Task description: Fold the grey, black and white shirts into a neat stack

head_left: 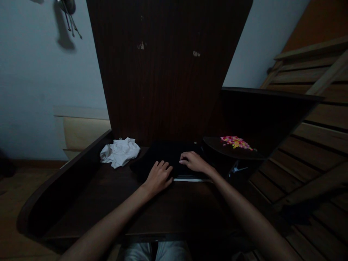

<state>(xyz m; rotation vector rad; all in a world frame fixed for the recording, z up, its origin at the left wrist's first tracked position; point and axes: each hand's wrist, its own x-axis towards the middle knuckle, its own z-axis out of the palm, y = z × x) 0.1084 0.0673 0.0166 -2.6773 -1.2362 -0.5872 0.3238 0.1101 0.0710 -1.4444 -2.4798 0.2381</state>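
Note:
A black cloth (163, 154), seemingly folded, lies on the dark wooden desk (174, 214). My left hand (159, 175) rests on its near left part, fingers stretched out and palm down. Farther right and a little higher, my right hand (193, 162) is over the cloth with its fingers curled in toward the thumb. Whatever is between those fingertips, if anything, is too dark to make out. A thin white edge (193, 180) shows along the near side of the cloth. The cloth's outline blends into the dark wood.
A crumpled white cloth (120, 152) lies at the desk's back left, beside the raised side panel (65, 174). Small pink and yellow pieces (236, 142) are heaped on a corner shelf (217, 144) at right. A tall dark board (165, 72) stands behind; wooden slats (326, 137) rise at right.

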